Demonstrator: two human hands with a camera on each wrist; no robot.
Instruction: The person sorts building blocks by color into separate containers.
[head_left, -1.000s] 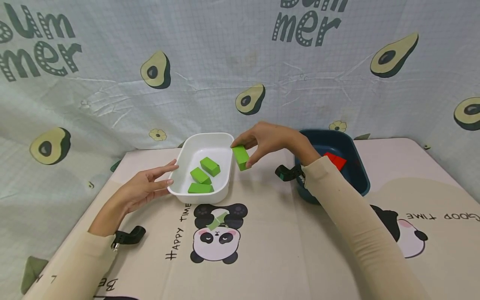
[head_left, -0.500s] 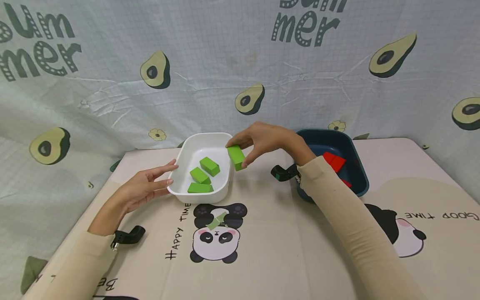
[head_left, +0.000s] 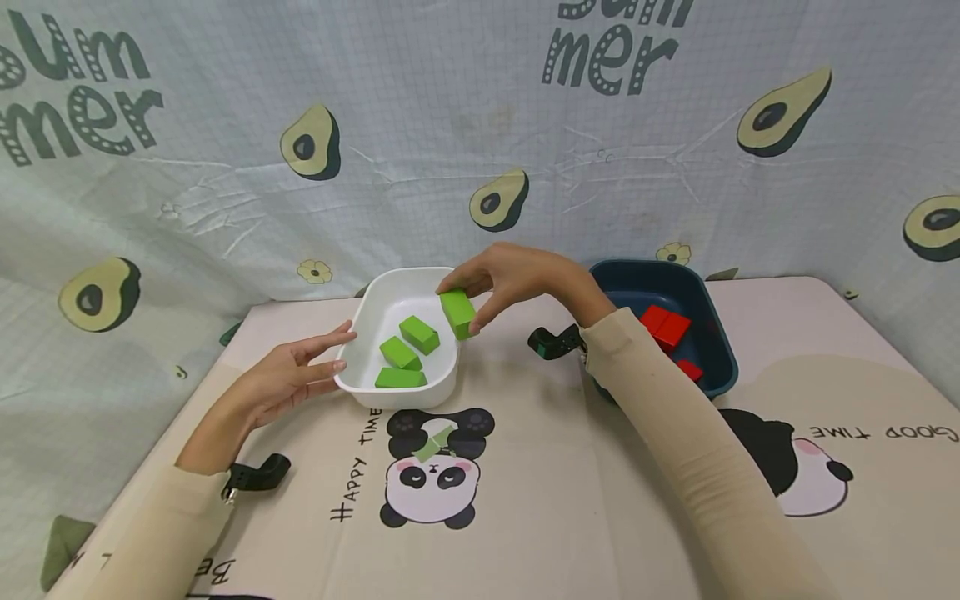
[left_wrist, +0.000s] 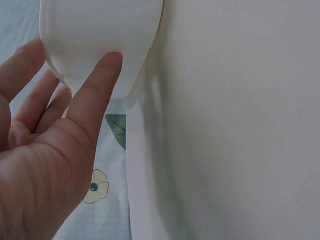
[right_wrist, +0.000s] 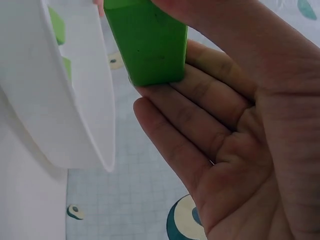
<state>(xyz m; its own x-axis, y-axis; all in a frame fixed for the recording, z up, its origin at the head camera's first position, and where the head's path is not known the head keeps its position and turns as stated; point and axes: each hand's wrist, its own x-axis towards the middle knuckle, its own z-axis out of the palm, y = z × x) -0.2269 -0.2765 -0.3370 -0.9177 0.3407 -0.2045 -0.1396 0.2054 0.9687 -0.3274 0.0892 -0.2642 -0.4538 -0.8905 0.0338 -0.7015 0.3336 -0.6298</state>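
In the head view my right hand (head_left: 517, 279) pinches a green block (head_left: 458, 313) between thumb and fingers, over the right rim of a white plastic container (head_left: 442, 392). Seen from the right wrist, the held green block (right_wrist: 147, 47) stands close beside the container's wall. Several more green blocks (head_left: 401, 353) lie inside on its floor. At the container's left side my left hand (head_left: 288, 379) touches the wall with extended fingers and thumb. The left wrist view shows its thumb on the white container's outer wall (left_wrist: 100, 30), the other fingers spread along the far side.
A dark blue container (head_left: 720, 342) with red blocks (head_left: 663, 327) stands to the right, partly hidden by my right forearm. A panda-printed cover (head_left: 540, 492) lies over the table. Behind it hangs an avocado-patterned cloth (head_left: 420, 125).
My right hand has moved left with the green block, from beside the white container to over its right rim. More red blocks show in the blue container. My left hand has stayed put.
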